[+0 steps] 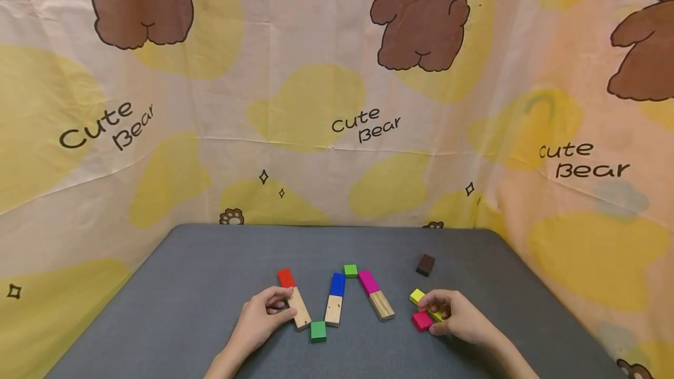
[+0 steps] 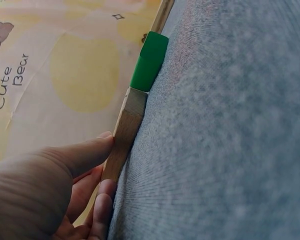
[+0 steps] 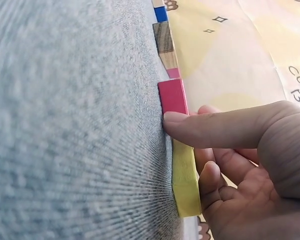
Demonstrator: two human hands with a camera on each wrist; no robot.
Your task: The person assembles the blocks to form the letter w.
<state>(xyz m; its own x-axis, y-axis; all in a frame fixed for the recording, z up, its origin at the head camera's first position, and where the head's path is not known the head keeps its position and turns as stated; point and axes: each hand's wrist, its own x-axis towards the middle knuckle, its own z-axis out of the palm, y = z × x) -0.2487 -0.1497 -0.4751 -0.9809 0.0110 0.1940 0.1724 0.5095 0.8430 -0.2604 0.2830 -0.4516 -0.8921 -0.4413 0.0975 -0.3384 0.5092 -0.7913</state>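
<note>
In the head view, my left hand [image 1: 261, 316] holds a plain wooden block [image 1: 302, 311] by its edge, thumb near the lower end and forefinger near the upper. A red block [image 1: 286, 278] touches that block's far end, and a green cube [image 1: 318, 331] sits at its near end. My right hand [image 1: 463, 317] pinches a pinkish-red block [image 1: 421, 321] between thumb and forefinger. Beside it lies a yellow block [image 1: 416, 296], partly hidden by the fingers. The right wrist view shows the thumb on the pinkish-red block [image 3: 173, 97], with the yellow block [image 3: 186, 195] just behind.
Between the hands, a blue block [image 1: 338, 284] meets a wooden block [image 1: 333, 311]; a light green cube [image 1: 350, 271] and a magenta block [image 1: 368, 282] with another wooden block [image 1: 382, 306] continue the zigzag. A dark brown block [image 1: 425, 265] lies farther back on the grey table [image 1: 210, 274].
</note>
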